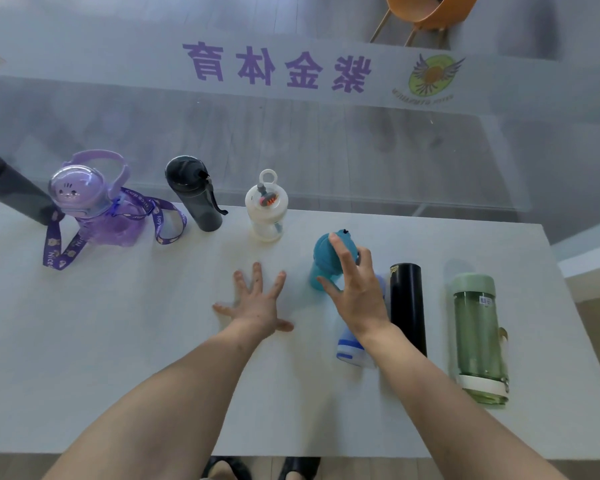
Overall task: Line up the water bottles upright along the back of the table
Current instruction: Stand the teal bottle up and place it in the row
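Head view: left hand (pixel 257 306) lies flat on the white tabletop (pixel 118 341), fingers splayed wide, holding nothing. Right hand (pixel 357 292) is spread loosely at the upright teal bottle (pixel 321 261): index tip on its cap, thumb by its side, fingers not wrapped round. Teal bottle stands fwd of the back row. Back edge, L to R, all upright: dark grey bottle (pixel 11 188) (part cropped), purple bottle (pixel 94 209) w/ strap, smoky bottle (pixel 194 199), white bottle (pixel 266 213). Right of that hand: black bottle (pixel 407 306) and green bottle (pixel 478 334), seemingly lying flat. Blue-white bottle (pixel 349 351) sits under the forearm.
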{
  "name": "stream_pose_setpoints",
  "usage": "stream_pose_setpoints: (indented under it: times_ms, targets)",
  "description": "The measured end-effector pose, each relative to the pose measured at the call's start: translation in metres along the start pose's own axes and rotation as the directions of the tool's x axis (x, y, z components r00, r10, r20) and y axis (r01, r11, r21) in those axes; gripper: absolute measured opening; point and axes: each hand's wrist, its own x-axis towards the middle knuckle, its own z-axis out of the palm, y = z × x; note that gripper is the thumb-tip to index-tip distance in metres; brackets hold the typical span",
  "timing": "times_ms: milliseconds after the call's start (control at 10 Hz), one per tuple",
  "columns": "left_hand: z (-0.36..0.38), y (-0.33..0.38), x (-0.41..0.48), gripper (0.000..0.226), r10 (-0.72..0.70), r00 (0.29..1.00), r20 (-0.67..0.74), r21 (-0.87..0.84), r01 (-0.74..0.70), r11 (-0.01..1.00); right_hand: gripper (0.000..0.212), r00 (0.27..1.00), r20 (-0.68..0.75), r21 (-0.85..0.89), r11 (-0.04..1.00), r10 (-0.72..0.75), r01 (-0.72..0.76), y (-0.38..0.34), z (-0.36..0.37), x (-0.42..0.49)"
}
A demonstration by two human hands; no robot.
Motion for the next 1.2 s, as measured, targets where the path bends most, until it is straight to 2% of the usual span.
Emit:
stream_pose_setpoints:
  times_ms: [300, 500, 1200]
  targets:
    - [-0.002, 0.0, -0.002, 0.123, -0.004, 1.0, 0.012, -0.013, 0.004, 1.0, 0.089, 0.996, 0.052, 0.05, 0.996, 0.068, -0.07, 0.023, -0.007, 0.064]
    - [0.001, -0.002, 0.0, 0.123, -0.005, 1.0, 0.007, -0.022, 0.005, 1.0, 0.089, 0.996, 0.071, 0.056, 0.997, 0.047, -0.051, 0.031, -0.006, 0.091]
    - [0.002, -0.002, 0.002, 0.123, 0.001, 1.0, 0.016, -0.033, -0.001, 0.999, 0.086, 0.989, 0.145, 0.112, 0.993, 0.015, -0.031, 0.034, -0.003, 0.102]
